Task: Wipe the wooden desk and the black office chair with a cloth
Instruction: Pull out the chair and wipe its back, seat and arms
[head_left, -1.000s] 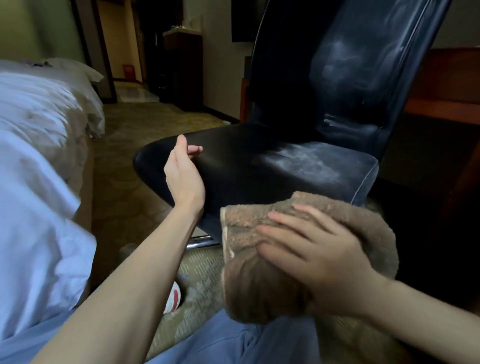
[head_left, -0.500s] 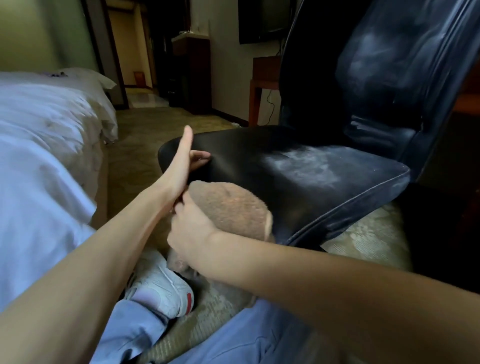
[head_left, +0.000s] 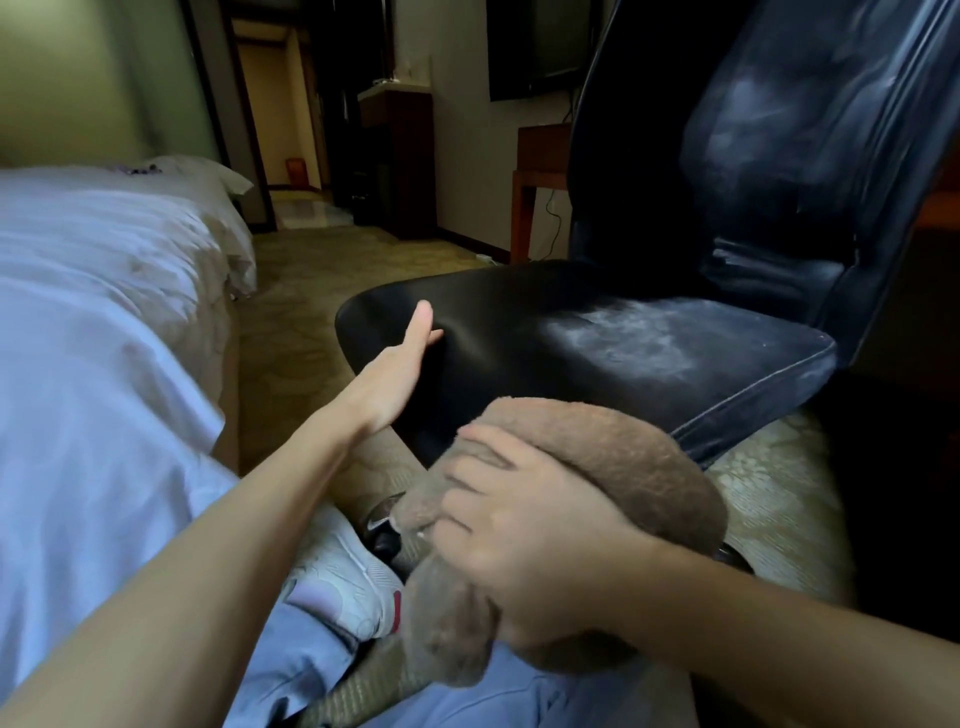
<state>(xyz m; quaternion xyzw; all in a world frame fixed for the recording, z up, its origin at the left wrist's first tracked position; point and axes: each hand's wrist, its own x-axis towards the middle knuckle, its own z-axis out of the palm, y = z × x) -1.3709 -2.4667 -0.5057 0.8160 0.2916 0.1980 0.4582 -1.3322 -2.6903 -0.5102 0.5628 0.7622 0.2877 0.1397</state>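
The right hand (head_left: 524, 540) is curled round a bunched brown cloth (head_left: 623, 457), gripping it low at the front edge of the black office chair (head_left: 597, 332) seat. The left hand (head_left: 400, 374) lies flat, fingers straight and together, against the seat's left front corner. Pale dusty smears mark the seat's right side and the backrest. A white bed (head_left: 104, 291) stands to the left, patterned carpet (head_left: 296, 291) lies underneath, and a wooden desk (head_left: 540, 148) stands behind the chair
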